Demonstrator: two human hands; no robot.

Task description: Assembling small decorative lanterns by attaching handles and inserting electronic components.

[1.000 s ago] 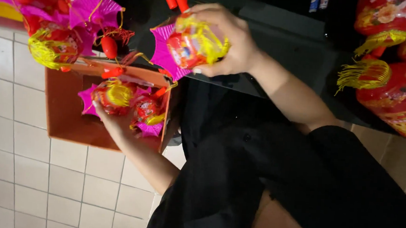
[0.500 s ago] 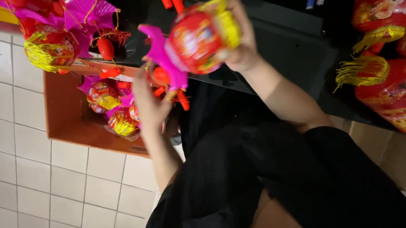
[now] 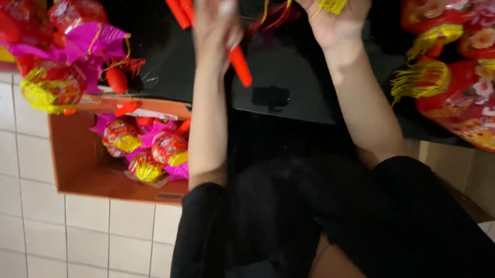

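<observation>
1. You have two hands up at the top edge of the view. Your left hand [image 3: 217,19] is closed around one red plastic firecracker-shaped stick [image 3: 239,64], whose lower end juts out below the palm.
2. Your right hand [image 3: 333,16] is closed on one yellow tassel fringe [image 3: 335,0]; the ornament it belongs to is cut off by the top edge, so you cannot tell its shape.
3. Two more red sticks [image 3: 175,4] lie on the black desk [image 3: 296,74] just left of your left hand.
4. The open orange cardboard box [image 3: 74,158] sits on the white tiled floor [image 3: 6,222], below and left of your left forearm. You can count three red-and-yellow foil lantern balls with magenta paper frills [image 3: 145,148] inside, bunched toward its right side; the left part of the box floor is bare.
5. A heap of similar ornaments [image 3: 55,44] fills the upper left corner, overhanging the box's far rim; their number is unclear.
6. At least two big red flowered lanterns with yellow tassels [image 3: 470,94] crowd the right edge.
7. Open desk shows between your forearms.
</observation>
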